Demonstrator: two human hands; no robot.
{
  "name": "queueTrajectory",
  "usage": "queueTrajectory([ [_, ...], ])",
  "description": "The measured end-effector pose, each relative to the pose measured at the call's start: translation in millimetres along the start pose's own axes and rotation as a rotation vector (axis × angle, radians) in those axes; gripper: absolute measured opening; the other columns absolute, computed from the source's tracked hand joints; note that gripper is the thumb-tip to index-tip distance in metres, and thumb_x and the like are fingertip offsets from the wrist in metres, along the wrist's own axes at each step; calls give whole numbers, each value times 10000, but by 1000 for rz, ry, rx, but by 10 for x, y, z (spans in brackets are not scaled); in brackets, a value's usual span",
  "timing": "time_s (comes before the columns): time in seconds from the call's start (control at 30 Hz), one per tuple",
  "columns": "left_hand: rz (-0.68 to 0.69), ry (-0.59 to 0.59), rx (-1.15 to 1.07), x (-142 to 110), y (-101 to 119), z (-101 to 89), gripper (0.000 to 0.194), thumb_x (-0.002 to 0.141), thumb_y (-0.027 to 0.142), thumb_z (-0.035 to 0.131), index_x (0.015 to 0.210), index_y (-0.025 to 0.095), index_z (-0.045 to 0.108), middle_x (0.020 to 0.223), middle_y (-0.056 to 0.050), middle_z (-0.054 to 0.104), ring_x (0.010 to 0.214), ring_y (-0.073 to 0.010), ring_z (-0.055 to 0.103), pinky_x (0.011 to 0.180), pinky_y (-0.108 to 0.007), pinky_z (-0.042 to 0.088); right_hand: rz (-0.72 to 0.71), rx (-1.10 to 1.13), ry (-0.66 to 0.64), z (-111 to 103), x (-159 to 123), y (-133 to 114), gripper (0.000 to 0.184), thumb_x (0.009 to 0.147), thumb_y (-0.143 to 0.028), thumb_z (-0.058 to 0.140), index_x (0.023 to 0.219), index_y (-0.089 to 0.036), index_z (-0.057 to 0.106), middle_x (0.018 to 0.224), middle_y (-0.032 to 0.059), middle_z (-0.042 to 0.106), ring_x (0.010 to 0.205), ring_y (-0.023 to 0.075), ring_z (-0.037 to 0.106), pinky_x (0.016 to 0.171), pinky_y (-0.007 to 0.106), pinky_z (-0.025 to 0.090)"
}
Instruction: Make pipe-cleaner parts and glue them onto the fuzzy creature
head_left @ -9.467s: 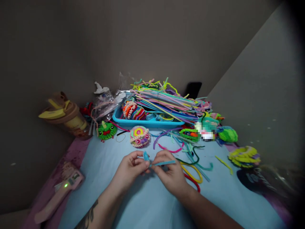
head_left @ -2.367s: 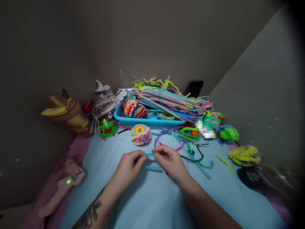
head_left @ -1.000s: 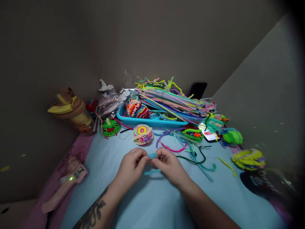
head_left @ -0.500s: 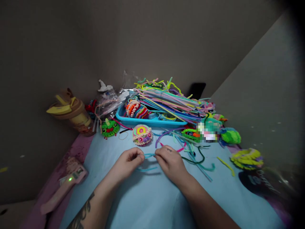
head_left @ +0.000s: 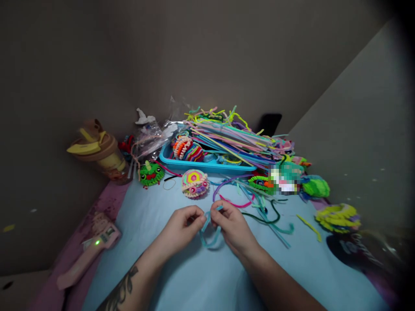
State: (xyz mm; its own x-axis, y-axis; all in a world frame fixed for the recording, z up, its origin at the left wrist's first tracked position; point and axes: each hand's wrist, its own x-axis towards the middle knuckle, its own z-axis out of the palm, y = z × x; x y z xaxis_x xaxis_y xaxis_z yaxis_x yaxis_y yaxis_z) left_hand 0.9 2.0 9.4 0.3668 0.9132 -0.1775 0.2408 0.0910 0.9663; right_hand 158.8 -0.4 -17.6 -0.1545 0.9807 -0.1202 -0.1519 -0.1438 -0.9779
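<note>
Both hands on one light blue pipe cleaner (head_left: 207, 246), bent into a loose loop just above the blue-covered surface (head_left: 194, 280), in front of the pastel ball figure (head_left: 195, 183). Left hand (head_left: 184, 222): fingers pinched on one side of it, thumb against index. Right hand (head_left: 233, 226): fingers closed on the other side, near the top. Can't tell whether the ends are twisted together; fingertips cover that bit. Main risk: loop looks slack, so if either pinch loosens, the wire could spring open or roll out of shape. Pulling too tight would likely kink it. Snag risk on the right: dark green pipe cleaner (head_left: 262, 221) and pink pipe cleaner (head_left: 236, 204) lie near that hand, so a wide swing could drag them. Blue on blue is low contrast too; a drop would be easy to lose.
</note>
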Motion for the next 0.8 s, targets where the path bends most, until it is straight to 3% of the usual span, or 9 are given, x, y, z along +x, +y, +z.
queueTrajectory([
  [0.1,0,-10,-76,1,-5,33,285,803,406,514,693,144,524,621,27,445,597,-107,403,564,-222,330,-4,66,43,31,8,23,196,732,-345,653,720,-190,533,571,-52,473,520,98,418,493,209,330],
  [0.27,-50,20,-211,6,-30,36,332,721,455,624,685,152,492,615,40,434,574,-92,381,535,-210,314,-49,-79,100,12,11,8,142,716,-303,645,719,-182,570,586,-44,487,529,99,413,488,204,330],
  [0.4,-86,39,-251,5,-26,26,312,737,441,611,697,157,488,594,50,424,555,-87,376,530,-208,305,-49,-153,99,-2,-7,8,129,735,-304,611,742,-178,583,593,-40,486,526,101,406,489,210,325],
  [0.53,-37,167,-130,-7,-17,30,240,784,390,557,718,175,474,607,50,429,549,-95,391,517,-212,308,-135,-342,127,8,-33,2,106,758,-275,591,720,-176,588,637,-21,509,587,119,455,545,225,356],
  [0.67,112,306,87,-30,-50,34,91,850,271,466,854,185,496,728,21,509,651,-117,484,598,-223,379,-131,-408,122,15,-39,-2,116,772,-279,586,724,-174,585,657,-13,526,603,127,479,559,232,369],
  [0.8,151,261,213,-55,-92,66,311,794,247,579,1083,211,471,943,-16,585,785,-140,568,676,-240,432,-67,-300,123,24,-32,-17,160,768,-316,594,703,-175,556,594,-34,493,549,113,450,514,217,357],
])
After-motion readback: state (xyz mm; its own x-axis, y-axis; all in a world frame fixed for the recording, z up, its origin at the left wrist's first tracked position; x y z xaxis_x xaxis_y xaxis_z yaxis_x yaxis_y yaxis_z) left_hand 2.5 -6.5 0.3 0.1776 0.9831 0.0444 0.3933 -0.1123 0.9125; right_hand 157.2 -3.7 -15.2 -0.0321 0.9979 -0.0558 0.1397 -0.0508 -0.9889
